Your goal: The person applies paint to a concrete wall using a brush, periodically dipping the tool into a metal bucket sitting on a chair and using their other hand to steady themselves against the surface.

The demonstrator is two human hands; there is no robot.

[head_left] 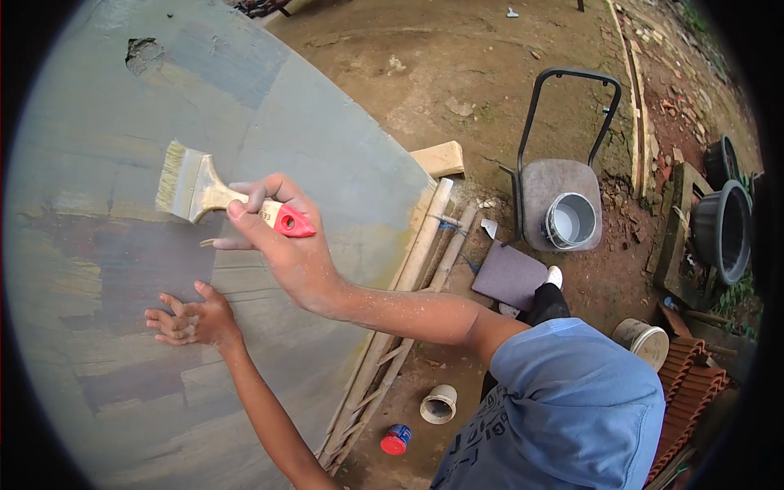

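Observation:
A flat paintbrush (206, 189) with pale bristles, a wooden handle and a red handle end is held in my right hand (282, 237). My fingers close round its handle, and the bristles point to the far left, in front of a large grey-green panel (310, 163). Whether the bristles touch the panel I cannot tell. Lower down, my left hand (196, 320) lies against the panel with its fingers apart and holds nothing. Darker patches and streaks mark the panel near both hands, and a rough hole (144, 55) shows at its upper left.
Wooden poles (425, 237) run along the panel's right edge. A chair (535, 192) carries an open paint bucket (570, 221). On the ground are a purple-grey pad (508, 274), a small white tub (438, 404) and a red-and-blue can (396, 439). Black basins (722, 233) stand far right, above roof tiles (682, 392).

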